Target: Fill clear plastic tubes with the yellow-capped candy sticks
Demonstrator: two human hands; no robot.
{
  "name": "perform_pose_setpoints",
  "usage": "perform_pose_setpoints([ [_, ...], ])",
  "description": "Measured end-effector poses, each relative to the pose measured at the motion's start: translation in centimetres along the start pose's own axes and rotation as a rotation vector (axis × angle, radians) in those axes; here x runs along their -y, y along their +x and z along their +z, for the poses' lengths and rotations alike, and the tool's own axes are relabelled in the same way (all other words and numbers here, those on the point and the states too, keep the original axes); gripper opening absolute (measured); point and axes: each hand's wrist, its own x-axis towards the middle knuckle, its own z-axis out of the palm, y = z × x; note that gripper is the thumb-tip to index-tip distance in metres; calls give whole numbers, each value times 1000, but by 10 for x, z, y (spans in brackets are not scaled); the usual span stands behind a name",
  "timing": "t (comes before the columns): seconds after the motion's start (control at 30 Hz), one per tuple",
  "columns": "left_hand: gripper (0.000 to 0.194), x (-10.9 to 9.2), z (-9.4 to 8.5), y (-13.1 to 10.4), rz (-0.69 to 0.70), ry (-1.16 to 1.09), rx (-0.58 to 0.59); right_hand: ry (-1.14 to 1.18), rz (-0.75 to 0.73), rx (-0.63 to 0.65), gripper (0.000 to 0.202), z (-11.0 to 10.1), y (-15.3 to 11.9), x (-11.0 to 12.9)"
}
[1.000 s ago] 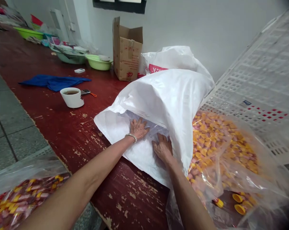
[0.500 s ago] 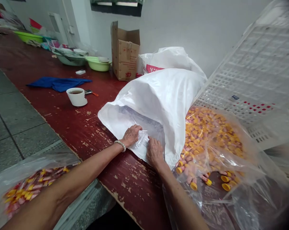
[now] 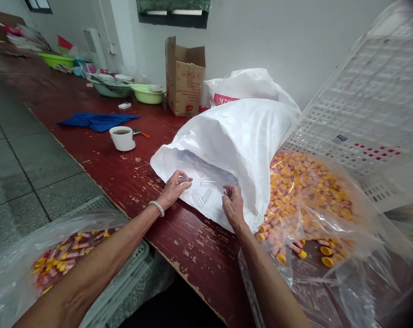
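Several clear tubes [image 3: 203,197] lie loose on the inner side of a white woven sack [image 3: 250,132], whose mouth gapes toward me. At the left of this mouth, my left hand [image 3: 175,186] is closed in a pinch on a clear tube [image 3: 185,183], mostly covered by the fingers. My right hand [image 3: 233,204] is on the other side, thumb and fingers pinched together. A small clear glint shows at its fingertips, apparently a tube end. Between the hands, the loose tubes touch neither one.
Yellow-ended pink pieces [image 3: 302,182] fill a clear plastic bag at right, beside a tilted white crate [image 3: 374,109]. More lie in a bag [image 3: 63,259] low at left. A cup of dark drink [image 3: 124,141], blue cloth [image 3: 97,121] and cardboard box [image 3: 186,86] stand farther back.
Both hands have come apart from the cluster of tubes, left hand to the left, right hand to the right and up. The tubes between them now lie spread. The view has shifted slightly.
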Motion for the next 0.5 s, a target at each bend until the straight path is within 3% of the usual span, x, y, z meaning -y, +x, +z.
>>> perform_pose_setpoints([
  [0.17, 21, -4, -27, -17, 9, 672, -36, -122, 59, 101, 33, 9, 0, 18],
  [0.27, 16, -6, -36, -21, 78, 946, 41, -208, 132, 152, 37, 17, 3, 28],
  [0.37, 24, -7, -38, -20, 96, 993, 128, -331, 200, 220, 48, 23, 7, 36],
  [0.5, 40, -13, -34, -16, 106, 984, 110, -347, 211, 257, 41, 23, 11, 38],
])
